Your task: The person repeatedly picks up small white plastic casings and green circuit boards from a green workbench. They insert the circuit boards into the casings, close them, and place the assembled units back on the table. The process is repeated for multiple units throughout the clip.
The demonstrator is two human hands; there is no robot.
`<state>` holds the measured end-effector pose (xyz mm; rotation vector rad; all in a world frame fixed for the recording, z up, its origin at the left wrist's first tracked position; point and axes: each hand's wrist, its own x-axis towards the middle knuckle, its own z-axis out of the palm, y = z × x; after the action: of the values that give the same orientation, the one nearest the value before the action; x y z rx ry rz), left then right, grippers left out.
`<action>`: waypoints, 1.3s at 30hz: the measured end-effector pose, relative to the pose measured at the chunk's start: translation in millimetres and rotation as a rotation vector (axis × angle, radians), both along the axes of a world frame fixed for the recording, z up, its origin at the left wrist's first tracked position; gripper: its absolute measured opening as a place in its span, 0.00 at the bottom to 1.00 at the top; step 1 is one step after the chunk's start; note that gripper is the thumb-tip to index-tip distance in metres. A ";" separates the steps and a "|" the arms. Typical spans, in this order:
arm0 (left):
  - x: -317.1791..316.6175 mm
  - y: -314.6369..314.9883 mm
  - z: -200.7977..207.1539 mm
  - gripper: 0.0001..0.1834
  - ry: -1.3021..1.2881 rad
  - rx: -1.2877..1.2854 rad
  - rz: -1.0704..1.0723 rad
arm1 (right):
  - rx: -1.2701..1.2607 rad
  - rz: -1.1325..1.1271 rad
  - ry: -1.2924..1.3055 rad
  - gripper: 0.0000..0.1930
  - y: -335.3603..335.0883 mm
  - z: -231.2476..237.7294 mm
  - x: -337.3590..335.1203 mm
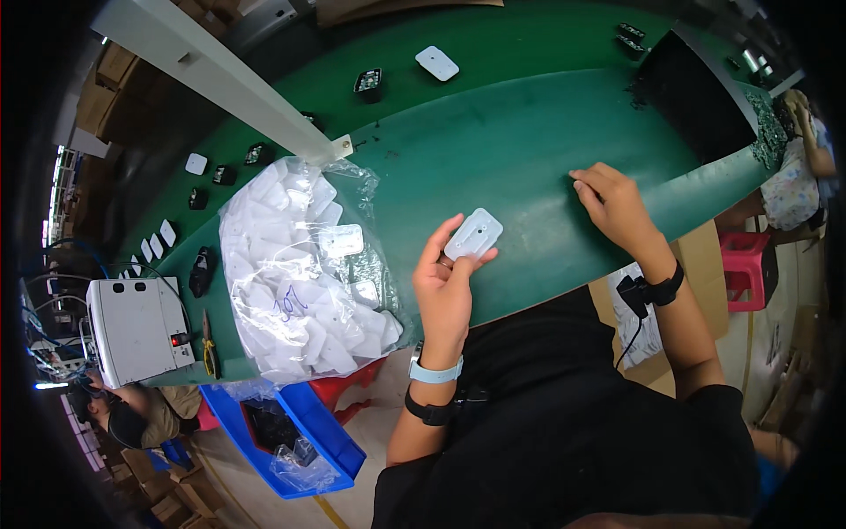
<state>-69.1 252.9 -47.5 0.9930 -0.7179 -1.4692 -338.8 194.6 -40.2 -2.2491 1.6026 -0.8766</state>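
My left hand (443,286) grips a white plastic cover (477,231) between thumb and fingers, above the green table. The cover is a rounded rectangle with a small dark hole near its middle and raised ridges on the side I see. Over the table to the right, my right hand (614,210) is closed, its thumb and index fingertips close together. Whatever may be between those tips is too small to make out. Beside my left hand lies a clear plastic bag (278,300) packed with similar white covers.
On the green conveyor (511,48) beyond the table are black housings (368,85) and a loose white cover (437,63). Pliers (209,346) lie beside a white machine (137,326). A metal post (229,79) rises by the bag; a black bin (696,97) stands far right.
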 end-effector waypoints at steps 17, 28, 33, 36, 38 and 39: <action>-1.6 4.4 -3.7 0.27 0.014 0.014 -0.034 | 0.173 0.016 -0.190 0.08 -12.4 11.9 -27.3; -7.8 3.6 -0.4 0.27 0.042 0.025 -0.053 | 0.196 0.254 0.102 0.03 -11.1 19.3 -35.9; -10.9 7.4 5.0 0.26 0.035 0.009 -0.031 | 0.242 0.258 -0.131 0.03 0.7 52.0 3.8; -17.8 9.3 13.5 0.25 -0.007 -0.038 -0.031 | 0.040 0.370 -0.188 0.06 11.7 61.8 45.9; -19.0 11.6 21.3 0.24 -0.061 -0.065 -0.051 | -0.082 0.401 -0.198 0.07 15.1 62.5 63.2; -20.3 12.2 24.7 0.23 -0.021 -0.081 -0.040 | -0.108 0.398 -0.203 0.08 16.5 62.8 69.9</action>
<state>-89.4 265.1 -22.8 0.9380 -0.8107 -1.4541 -268.9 211.2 22.6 -2.3440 0.9951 -1.0538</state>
